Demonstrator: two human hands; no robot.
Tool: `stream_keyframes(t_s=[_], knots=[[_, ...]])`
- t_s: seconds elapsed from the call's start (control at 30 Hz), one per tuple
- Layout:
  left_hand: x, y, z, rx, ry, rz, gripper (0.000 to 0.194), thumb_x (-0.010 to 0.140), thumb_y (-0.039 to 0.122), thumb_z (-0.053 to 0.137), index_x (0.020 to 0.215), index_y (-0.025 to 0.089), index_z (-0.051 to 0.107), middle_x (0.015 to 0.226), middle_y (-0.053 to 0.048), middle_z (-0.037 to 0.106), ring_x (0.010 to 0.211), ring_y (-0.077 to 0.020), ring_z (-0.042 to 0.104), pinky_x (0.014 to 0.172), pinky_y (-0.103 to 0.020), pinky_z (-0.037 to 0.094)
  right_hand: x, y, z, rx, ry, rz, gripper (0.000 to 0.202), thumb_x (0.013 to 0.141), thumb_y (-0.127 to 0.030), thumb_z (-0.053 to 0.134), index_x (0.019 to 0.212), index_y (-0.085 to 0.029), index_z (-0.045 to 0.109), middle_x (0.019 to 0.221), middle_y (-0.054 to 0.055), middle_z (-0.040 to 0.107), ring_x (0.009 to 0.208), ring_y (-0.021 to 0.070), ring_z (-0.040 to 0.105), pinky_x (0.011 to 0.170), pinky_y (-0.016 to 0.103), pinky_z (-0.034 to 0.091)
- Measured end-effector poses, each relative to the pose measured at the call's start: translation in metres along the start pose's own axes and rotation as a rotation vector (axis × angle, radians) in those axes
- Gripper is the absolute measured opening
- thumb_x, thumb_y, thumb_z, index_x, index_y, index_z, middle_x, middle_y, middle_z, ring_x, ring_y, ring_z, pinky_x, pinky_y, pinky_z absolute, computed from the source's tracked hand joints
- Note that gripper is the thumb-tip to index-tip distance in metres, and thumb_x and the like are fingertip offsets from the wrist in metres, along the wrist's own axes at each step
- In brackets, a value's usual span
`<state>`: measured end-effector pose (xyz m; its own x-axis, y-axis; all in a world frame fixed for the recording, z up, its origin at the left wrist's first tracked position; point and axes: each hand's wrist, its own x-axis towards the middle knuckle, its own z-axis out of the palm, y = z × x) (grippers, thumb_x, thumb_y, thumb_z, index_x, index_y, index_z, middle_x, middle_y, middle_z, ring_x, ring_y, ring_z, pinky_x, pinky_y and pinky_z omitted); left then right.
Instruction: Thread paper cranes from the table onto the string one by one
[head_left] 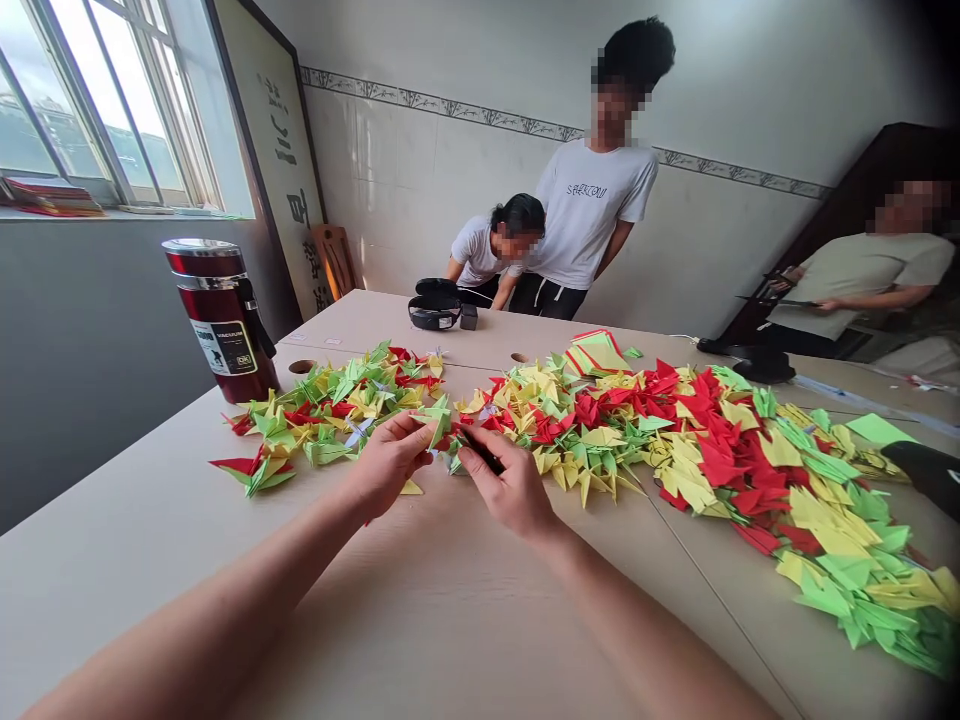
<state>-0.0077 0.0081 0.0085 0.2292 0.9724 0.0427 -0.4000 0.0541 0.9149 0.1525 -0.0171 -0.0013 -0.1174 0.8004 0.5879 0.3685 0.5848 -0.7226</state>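
Over the near part of the table, my left hand (391, 462) pinches a light-green folded paper crane (437, 414) between thumb and fingertips. My right hand (517, 487), close beside it, is closed on a slim black object (484, 452); its tip points toward the crane, and its kind is hidden by the fingers. Behind my hands lies a loose pile of red, yellow and green paper cranes (330, 405) to the left. Another heap of folded paper cranes (600, 435) spreads from the middle to the right. A red and green crane (255, 472) rests apart at the left.
A dark red vacuum flask (219, 325) stands at the left table edge. Square paper sheets (596, 353) are stacked behind the heap. An open black case (435, 305) sits at the far edge, near two people in white shirts. A third person is at the far right.
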Motion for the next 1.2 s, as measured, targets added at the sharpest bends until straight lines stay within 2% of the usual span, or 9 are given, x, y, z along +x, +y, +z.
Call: stream_keyframes(t_s=[0.13,0.23,0.37,0.53,0.8,1.03,1.1,1.2], knots=[[-0.0018,0.0012,0.0024,-0.063,-0.021,-0.056,0.027,0.058,0.031,0.078,0.074,0.016,0.063,0.069,0.000,0.062,0.063,-0.0087,0.056,0.057,-0.020,0.040,-0.0014,-0.0047,-0.0004,-0.086,0.043,-0.128,0.030,0.085,-0.025,0.052,0.112,-0.019,0.063,0.101,0.008,0.069,0.091,0.0194,0.064,0.082,0.032,0.051],[-0.0022,0.0017,0.0034,-0.062,-0.037,-0.087,0.026,0.057,0.031,0.078,0.073,0.015,0.063,0.071,0.000,0.063,0.062,-0.0083,0.056,0.057,-0.020,0.040,-0.0013,-0.0035,-0.0002,-0.121,0.066,-0.163,0.030,0.085,-0.024,0.052,0.113,-0.021,0.063,0.102,0.007,0.069,0.091,0.0189,0.064,0.082,0.032,0.052],[-0.0032,0.0017,0.0039,-0.035,-0.057,-0.092,0.026,0.058,0.031,0.077,0.074,0.015,0.064,0.072,-0.001,0.062,0.062,-0.0093,0.056,0.058,-0.021,0.040,-0.0011,-0.0017,0.0000,-0.126,0.062,-0.176,0.029,0.086,-0.023,0.051,0.112,-0.023,0.064,0.101,0.007,0.070,0.089,0.0188,0.065,0.080,0.032,0.053],[-0.0042,0.0017,0.0041,-0.044,-0.074,-0.109,0.027,0.058,0.031,0.077,0.076,0.015,0.065,0.072,0.000,0.061,0.063,-0.0084,0.056,0.059,-0.021,0.041,-0.0010,-0.0008,-0.0004,-0.133,0.079,-0.192,0.027,0.085,-0.021,0.053,0.108,-0.017,0.066,0.097,0.010,0.070,0.087,0.0196,0.065,0.079,0.032,0.053],[-0.0040,0.0011,0.0035,-0.032,-0.075,-0.101,0.025,0.059,0.031,0.077,0.074,0.015,0.065,0.069,-0.001,0.061,0.063,-0.0094,0.057,0.060,-0.022,0.042,-0.0005,0.0004,-0.0014,-0.155,0.079,-0.194,0.027,0.085,-0.022,0.053,0.108,-0.020,0.066,0.098,0.008,0.070,0.088,0.0186,0.066,0.079,0.032,0.053],[-0.0042,0.0026,0.0048,-0.010,-0.076,-0.101,0.028,0.059,0.033,0.076,0.076,0.016,0.063,0.076,-0.002,0.064,0.065,-0.0107,0.059,0.062,-0.023,0.044,0.0004,0.0015,-0.0015,-0.174,0.069,-0.193,0.026,0.085,-0.021,0.052,0.106,-0.023,0.067,0.096,0.006,0.071,0.087,0.0186,0.066,0.078,0.031,0.054],[-0.0040,0.0022,0.0059,0.033,-0.066,-0.075,0.030,0.061,0.035,0.074,0.079,0.015,0.061,0.079,-0.004,0.064,0.067,-0.0123,0.061,0.062,-0.024,0.044,0.0009,0.0026,-0.0018,-0.183,0.078,-0.195,0.027,0.085,-0.021,0.051,0.107,-0.023,0.066,0.097,0.006,0.071,0.088,0.0186,0.066,0.079,0.032,0.054],[-0.0032,-0.0008,0.0060,0.242,-0.004,0.070,0.028,0.066,0.037,0.069,0.077,0.015,0.057,0.070,-0.002,0.063,0.061,-0.0116,0.057,0.058,-0.024,0.042,0.0020,0.0037,-0.0034,-0.219,0.105,-0.168,0.028,0.086,-0.022,0.050,0.109,-0.023,0.066,0.095,0.006,0.071,0.084,0.0184,0.066,0.077,0.031,0.054]])
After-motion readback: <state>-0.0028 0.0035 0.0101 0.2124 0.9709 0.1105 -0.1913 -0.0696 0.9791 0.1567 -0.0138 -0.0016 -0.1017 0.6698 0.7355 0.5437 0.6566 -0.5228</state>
